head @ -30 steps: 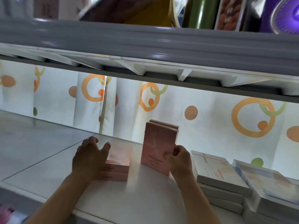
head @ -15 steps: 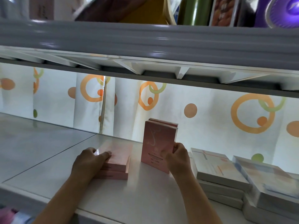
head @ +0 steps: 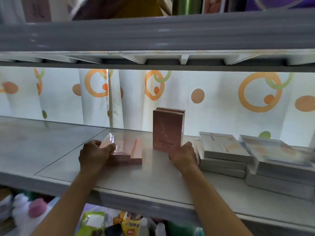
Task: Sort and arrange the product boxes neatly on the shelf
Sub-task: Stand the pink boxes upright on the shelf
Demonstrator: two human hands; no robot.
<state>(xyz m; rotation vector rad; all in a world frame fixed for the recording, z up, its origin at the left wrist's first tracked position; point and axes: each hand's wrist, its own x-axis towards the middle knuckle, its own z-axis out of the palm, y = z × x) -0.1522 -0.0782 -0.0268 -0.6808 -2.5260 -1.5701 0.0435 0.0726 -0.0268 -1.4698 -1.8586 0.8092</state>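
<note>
On the middle shelf (head: 51, 150), sorted by kind: white boxes (head: 225, 150) stacked flat at right, pink boxes in the centre. Upright pink pair (head: 167, 130) standing near the back, probably for display; flat pink stack (head: 126, 150) just left, seemingly awaiting squaring. Both forearms reaching in. Left hand (head: 94, 155) curled round the flat stack's corner; right hand (head: 184, 155) gripping the upright pair's lower right edge.

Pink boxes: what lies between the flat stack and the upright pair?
Only a bare strip of shelf separates the flat pink stack from the upright pink boxes, seen in the head view.
</note>
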